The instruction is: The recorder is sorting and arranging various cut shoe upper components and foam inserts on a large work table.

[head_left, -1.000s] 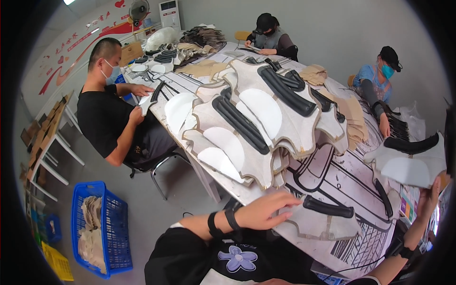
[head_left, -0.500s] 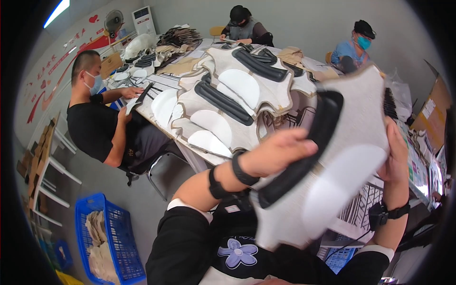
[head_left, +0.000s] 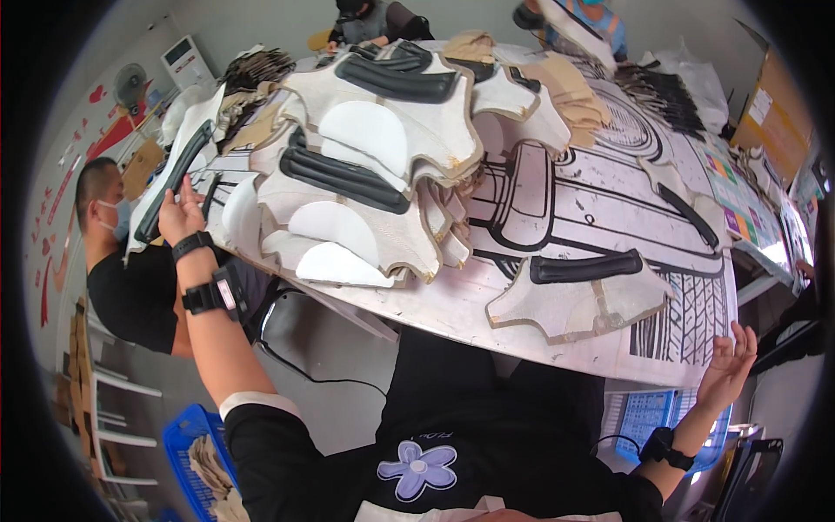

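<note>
At the far left, my left hand (head_left: 183,217) has its fingers at the edge of a pale padded panel (head_left: 202,130) that carries a black ridged pad. The panel is tilted up on end and partly hides the co-worker behind it. My right hand (head_left: 729,365) is raised beside the table's right front corner, fingers spread, with nothing in it. Between my hands, a similar pale panel (head_left: 578,304) with a black pad lies flat near the table's front edge. A stack of such panels (head_left: 357,187), with black pads and white half-round pieces, lies left of the middle.
The table (head_left: 435,309) has a black line drawing on its top. A co-worker (head_left: 130,278) sits at the left, and two others are across the table. Blue baskets (head_left: 178,426) stand low at the left and right. A cardboard box (head_left: 774,113) is at the far right.
The padded panel has moved from in front of me to the far left with my left hand. My right hand has let go and moved lower right. The view has shifted too.
</note>
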Available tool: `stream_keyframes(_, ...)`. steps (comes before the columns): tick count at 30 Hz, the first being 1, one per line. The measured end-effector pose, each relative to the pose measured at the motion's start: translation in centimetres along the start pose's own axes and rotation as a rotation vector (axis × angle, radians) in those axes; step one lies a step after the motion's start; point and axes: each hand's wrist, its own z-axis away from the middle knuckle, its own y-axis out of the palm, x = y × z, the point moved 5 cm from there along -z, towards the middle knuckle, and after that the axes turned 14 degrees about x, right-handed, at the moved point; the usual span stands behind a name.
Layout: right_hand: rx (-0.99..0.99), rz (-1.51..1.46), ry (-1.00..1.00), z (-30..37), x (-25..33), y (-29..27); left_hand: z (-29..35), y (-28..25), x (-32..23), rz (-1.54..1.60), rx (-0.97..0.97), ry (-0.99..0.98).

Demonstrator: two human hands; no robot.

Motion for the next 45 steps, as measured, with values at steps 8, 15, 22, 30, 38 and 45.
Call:
stream_keyframes(8,-0.088,0.166,0.036,3.1,0.1,-1.1,-3.9,-10.3,9.3,-0.812,-0.471,-0.843)
stream_keyframes(15,-0.064,0.721,0.510,2.1,-2.0,3.9,4.0,-4.0,5.5,-0.791,0.068,0.118)
stream_keyframes(22,0.356,1.272,-0.097,-5.4,-2.9,7.9,28.1,23.2,3.7,-1.115,0.394,0.933)
stream_keyframes(30,0.488,2.185,0.240,-15.7,-8.9,-0.4,40.5,32.1,15.7,-1.166,1.215,0.395)
stream_keyframes(38,0.547,2.296,0.306,-20.1,-17.2,-8.0,39.5,36.0,20.4,-1.142,1.348,-0.025)
stream_keyframes(45,0.753,2.227,0.307,-21.2,-19.5,-10.9,39.6,35.9,20.3,-1.283,1.433,0.111)
